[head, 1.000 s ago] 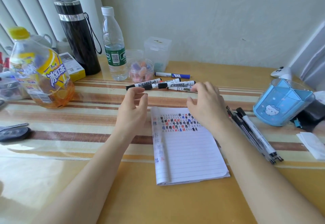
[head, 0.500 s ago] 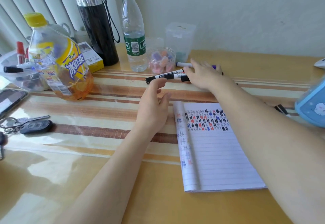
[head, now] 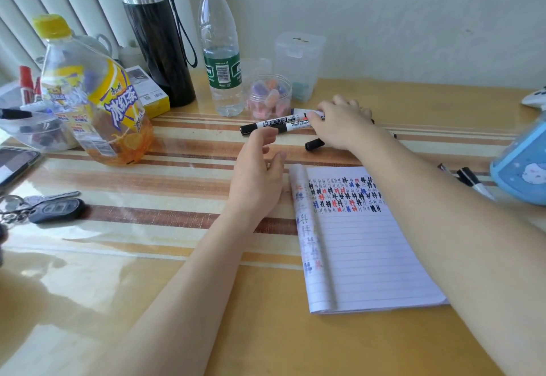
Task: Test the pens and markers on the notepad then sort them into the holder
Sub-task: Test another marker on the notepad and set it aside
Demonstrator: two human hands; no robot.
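An open lined notepad [head: 369, 257] with black, red and blue test marks lies right of centre. Whiteboard markers [head: 266, 125] lie in a row behind it. My right hand [head: 342, 124] is on the right end of that row, fingers curled round a black-capped marker [head: 314, 143] that sticks out below the palm. My left hand [head: 257, 180] hovers just left of the notepad, fingers loosely curled, holding nothing. The blue holder [head: 520, 169] stands at the right edge, with pens [head: 472, 183] lying beside it, partly hidden by my right forearm.
An iced tea bottle [head: 97, 104], black flask [head: 156, 36], water bottle [head: 221, 50], small jar [head: 270, 98] and clear box [head: 298, 59] stand along the back. A tub with markers [head: 29, 133], a phone [head: 14, 163] and a key fob [head: 56, 210] lie at left.
My right hand reached back onto the marker row and drew one black-capped marker out towards the notepad. The view shifted left and closer. My left hand stayed hovering.
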